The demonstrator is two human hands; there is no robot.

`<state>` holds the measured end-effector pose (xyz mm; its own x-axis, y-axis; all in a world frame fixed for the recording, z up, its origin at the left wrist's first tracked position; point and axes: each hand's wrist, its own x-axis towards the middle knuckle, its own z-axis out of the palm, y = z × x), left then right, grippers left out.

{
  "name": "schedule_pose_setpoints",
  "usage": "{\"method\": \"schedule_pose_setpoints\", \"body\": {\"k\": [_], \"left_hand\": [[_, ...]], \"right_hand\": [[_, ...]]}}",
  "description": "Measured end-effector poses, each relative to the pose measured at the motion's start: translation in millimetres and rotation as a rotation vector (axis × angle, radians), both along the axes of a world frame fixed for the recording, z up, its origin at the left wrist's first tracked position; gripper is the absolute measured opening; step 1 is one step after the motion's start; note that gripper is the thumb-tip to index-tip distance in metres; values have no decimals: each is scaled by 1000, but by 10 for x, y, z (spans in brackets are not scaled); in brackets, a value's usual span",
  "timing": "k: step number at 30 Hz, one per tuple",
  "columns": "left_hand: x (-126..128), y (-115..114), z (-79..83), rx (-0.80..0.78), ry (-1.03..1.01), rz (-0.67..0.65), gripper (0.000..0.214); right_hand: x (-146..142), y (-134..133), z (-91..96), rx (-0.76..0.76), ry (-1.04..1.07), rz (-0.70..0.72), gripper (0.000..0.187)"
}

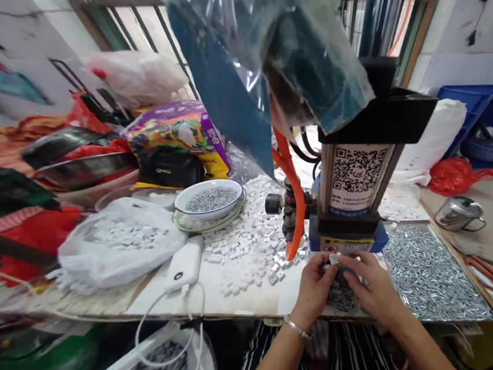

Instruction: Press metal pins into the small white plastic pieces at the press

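My left hand (314, 286) pinches a small white square block (333, 258) between its fingertips, just in front of the press base. My right hand (374, 286) is close beside it, fingertips curled in towards the block; whether those fingers hold something is hidden. Below both hands lies a small heap of silver screws (342, 298). A pneumatic press (356, 178) with a QR-code label stands directly beyond them. To the left spreads a pile of white square blocks (250, 238), and to the right a metal tray of silver screws (432, 275) lies by my right hand.
A white bowl of screws (208, 200) and a white plastic bag of blocks (118, 245) stand left of the pile, with a white power bank (184, 263) on the bench edge. An orange air hose (291, 195) runs up the press. Scissors (488, 272) lie far right.
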<state>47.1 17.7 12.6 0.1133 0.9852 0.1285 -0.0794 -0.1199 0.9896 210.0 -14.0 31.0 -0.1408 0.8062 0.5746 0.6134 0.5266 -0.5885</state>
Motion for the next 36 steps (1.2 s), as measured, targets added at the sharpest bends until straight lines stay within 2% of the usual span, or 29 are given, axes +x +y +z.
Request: {"method": "schedule_pose_setpoints", "body": {"k": [2,6,9,11,14,17,21,25,28,30,32,34,36], "left_hand": [[5,-7,6,-30,8,14,20],[9,-26,21,-62,-1,31,21],[16,-19,4,-73,-24,49,23],[22,-4,-9,-92,-29,58,25],[21,1,-11,-101,-25,34,27],[9,-61,-21,-38,11,16,26],[13,-171,-80,111,136,202,28],[44,-54,-38,99,254,295,14],[-3,93,95,3,151,301,18],[-94,101,178,-37,25,244,24],[-204,24,224,-106,-51,72,31],[-283,-87,231,-195,-45,-103,35],[-298,-166,211,-234,-3,-138,34]], "right_hand": [[167,-119,-112,-24,-30,-56,31],[499,-420,-474,-84,-178,-233,21],[589,-616,-704,-107,-287,-291,22],[564,-692,-794,-94,-325,-326,24],[499,-719,-844,-80,-343,-367,26],[529,-686,-818,-82,-303,-336,24],[781,-640,-730,-74,-191,-293,23],[1108,-606,-715,-83,-162,-449,29],[1276,-587,-812,-140,-219,-520,33],[1337,-586,-906,-170,-269,-527,34],[1367,-588,-993,-176,-323,-525,35],[1378,-585,-1047,-179,-368,-528,36],[1381,-569,-1062,-188,-400,-538,36]]}}
